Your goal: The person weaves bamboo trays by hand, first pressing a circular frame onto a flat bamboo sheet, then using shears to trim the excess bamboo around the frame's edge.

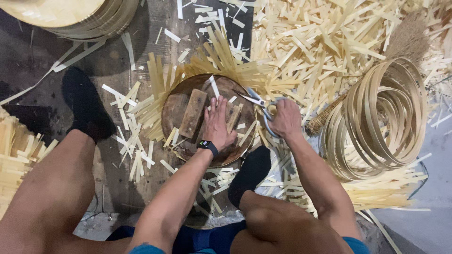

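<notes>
Left hand (pixel 217 123) flat, fingers spread, pressing the round wooden block (pixel 181 101); right hand (pixel 285 120) closed around scissors (pixel 258 104), blades open at block's edge. Bamboo strips (pixel 320 42) littering floor, coiled hoops (pixel 383 117) right. Strip being cut hidden under palm.

Both forearms extended from the lower centre of the frame toward its middle. The left hand (pixel 218 123) lay palm down, fingers together and pointing toward the top of the frame, its wrist straight. The right hand (pixel 285 118), right of centre, was closed in a fist-like grip, knuckles up, its wrist slightly bent. Both bare knees were spread apart at the bottom edge.
</notes>
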